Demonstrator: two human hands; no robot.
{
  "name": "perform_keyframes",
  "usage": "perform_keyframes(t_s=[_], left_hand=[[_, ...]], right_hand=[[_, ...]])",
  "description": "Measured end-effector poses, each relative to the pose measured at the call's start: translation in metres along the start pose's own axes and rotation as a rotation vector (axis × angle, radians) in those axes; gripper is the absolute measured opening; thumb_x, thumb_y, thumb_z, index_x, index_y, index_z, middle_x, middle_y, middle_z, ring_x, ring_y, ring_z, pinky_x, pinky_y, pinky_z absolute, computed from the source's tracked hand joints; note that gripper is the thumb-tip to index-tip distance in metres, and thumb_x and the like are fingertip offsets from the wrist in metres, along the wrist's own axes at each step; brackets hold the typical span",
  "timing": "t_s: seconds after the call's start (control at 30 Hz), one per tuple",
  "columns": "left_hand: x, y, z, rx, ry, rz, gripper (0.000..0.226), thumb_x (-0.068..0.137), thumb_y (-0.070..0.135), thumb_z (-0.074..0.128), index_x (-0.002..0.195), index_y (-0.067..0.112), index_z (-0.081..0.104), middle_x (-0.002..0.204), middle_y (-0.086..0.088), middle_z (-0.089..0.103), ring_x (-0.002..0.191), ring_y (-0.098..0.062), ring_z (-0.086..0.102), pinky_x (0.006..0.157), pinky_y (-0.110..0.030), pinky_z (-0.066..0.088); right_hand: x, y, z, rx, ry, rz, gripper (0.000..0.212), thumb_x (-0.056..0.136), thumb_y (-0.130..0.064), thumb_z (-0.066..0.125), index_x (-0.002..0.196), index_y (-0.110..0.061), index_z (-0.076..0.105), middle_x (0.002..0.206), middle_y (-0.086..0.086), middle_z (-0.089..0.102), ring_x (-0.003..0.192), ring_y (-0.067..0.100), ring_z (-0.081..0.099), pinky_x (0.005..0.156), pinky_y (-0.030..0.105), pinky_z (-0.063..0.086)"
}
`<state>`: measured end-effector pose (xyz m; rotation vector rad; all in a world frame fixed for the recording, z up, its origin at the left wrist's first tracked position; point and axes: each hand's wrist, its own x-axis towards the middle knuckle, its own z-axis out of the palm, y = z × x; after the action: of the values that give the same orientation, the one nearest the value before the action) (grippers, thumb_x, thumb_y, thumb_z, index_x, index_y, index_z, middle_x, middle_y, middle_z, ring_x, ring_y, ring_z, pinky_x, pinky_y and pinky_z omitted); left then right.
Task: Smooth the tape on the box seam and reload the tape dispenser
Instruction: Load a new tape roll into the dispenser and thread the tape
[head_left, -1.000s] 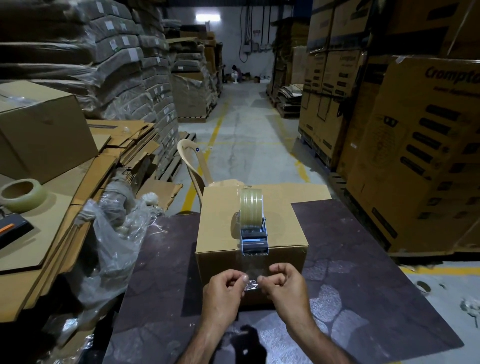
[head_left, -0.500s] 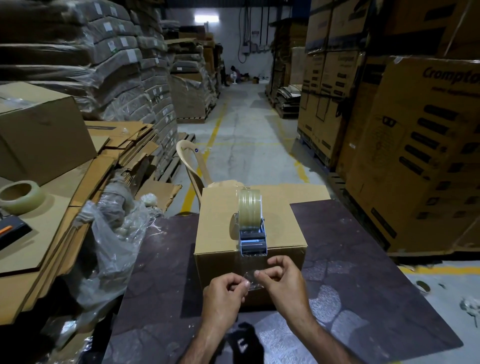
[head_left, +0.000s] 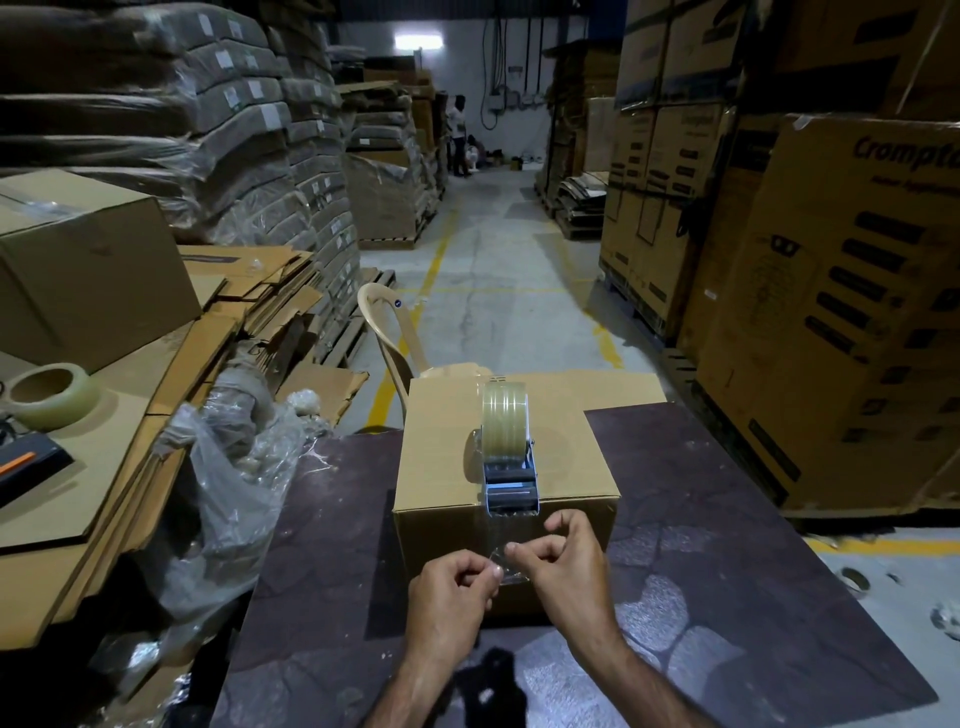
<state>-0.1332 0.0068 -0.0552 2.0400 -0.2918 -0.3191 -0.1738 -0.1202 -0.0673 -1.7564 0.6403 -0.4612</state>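
A closed brown cardboard box (head_left: 441, 447) stands on the dark table (head_left: 727, 571). On its top, at the near edge, sits a blue tape dispenser (head_left: 510, 483) loaded with a roll of clear tape (head_left: 504, 421). A strip of clear tape (head_left: 501, 545) runs from the dispenser down the box's front face. My left hand (head_left: 451, 592) and my right hand (head_left: 563, 561) both pinch the free end of that strip, thumbs and fingers curled, just in front of the box.
A spare tape roll (head_left: 49, 395) lies on flattened cardboard at the left, beside another box (head_left: 88, 270) and crumpled plastic wrap (head_left: 234, 493). A plastic chair (head_left: 389, 332) stands behind the box. Stacked cartons (head_left: 831, 312) line the right; a person (head_left: 457, 135) stands far down the aisle.
Both hands keep pinching the tape end and have shifted slightly up and to the right against the box front. The dispenser and box have not moved.
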Motion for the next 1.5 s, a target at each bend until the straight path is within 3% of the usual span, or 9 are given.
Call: perform_keyframes(t_s=[0.17,0.37,0.73,1.03,1.17,1.5], left_hand=[[0.0,0.0,0.0,0.001,-0.006,-0.001,0.011,0.087,0.024,0.07,0.076,0.024,0.072,0.065,0.006,0.07,0.056,0.004,0.061,0.051,-0.006,0.042],[0.0,0.0,0.0,0.0,-0.008,0.002,0.01,0.086,0.024,0.07,0.076,0.023,0.072,0.065,0.007,0.069,0.058,0.002,0.061,0.051,-0.005,0.042],[0.002,-0.005,0.001,-0.009,0.009,-0.012,0.013,0.086,0.024,0.071,0.073,0.022,0.072,0.061,0.006,0.068,0.053,0.004,0.059,0.052,-0.008,0.044],[0.002,-0.006,0.004,-0.011,0.003,-0.021,0.014,0.086,0.025,0.07,0.074,0.021,0.073,0.063,0.003,0.07,0.053,0.004,0.06,0.051,-0.007,0.043],[0.003,-0.006,0.005,0.003,-0.006,-0.02,0.015,0.085,0.027,0.071,0.072,0.022,0.073,0.064,0.004,0.071,0.054,0.003,0.06,0.052,-0.008,0.044],[0.004,-0.005,0.006,0.051,0.007,0.014,0.017,0.087,0.026,0.069,0.07,0.024,0.071,0.063,0.006,0.069,0.058,0.001,0.06,0.052,-0.008,0.042]], right_hand=[[-0.001,-0.004,-0.001,0.008,-0.04,0.003,0.046,0.072,-0.013,0.083,0.095,-0.023,0.044,0.072,0.0,0.074,0.069,0.008,0.071,0.077,0.038,0.058],[0.003,0.002,-0.004,0.024,-0.031,0.045,0.042,0.075,-0.017,0.08,0.096,-0.025,0.046,0.073,0.0,0.074,0.074,0.011,0.071,0.083,0.044,0.055],[-0.005,0.012,-0.008,0.084,-0.072,0.066,0.036,0.078,-0.006,0.076,0.095,-0.02,0.047,0.07,0.004,0.071,0.072,0.016,0.069,0.078,0.045,0.057],[-0.007,0.011,-0.01,0.051,-0.068,0.056,0.039,0.074,-0.007,0.079,0.094,-0.021,0.048,0.062,-0.002,0.067,0.066,0.01,0.066,0.072,0.034,0.055],[-0.008,0.01,-0.01,0.047,-0.077,0.057,0.042,0.073,-0.007,0.08,0.095,-0.021,0.048,0.069,0.002,0.071,0.07,0.01,0.069,0.071,0.027,0.054],[-0.007,0.006,-0.012,0.001,-0.062,0.017,0.046,0.073,-0.005,0.08,0.096,-0.02,0.043,0.07,-0.001,0.073,0.068,0.008,0.069,0.073,0.028,0.054]])
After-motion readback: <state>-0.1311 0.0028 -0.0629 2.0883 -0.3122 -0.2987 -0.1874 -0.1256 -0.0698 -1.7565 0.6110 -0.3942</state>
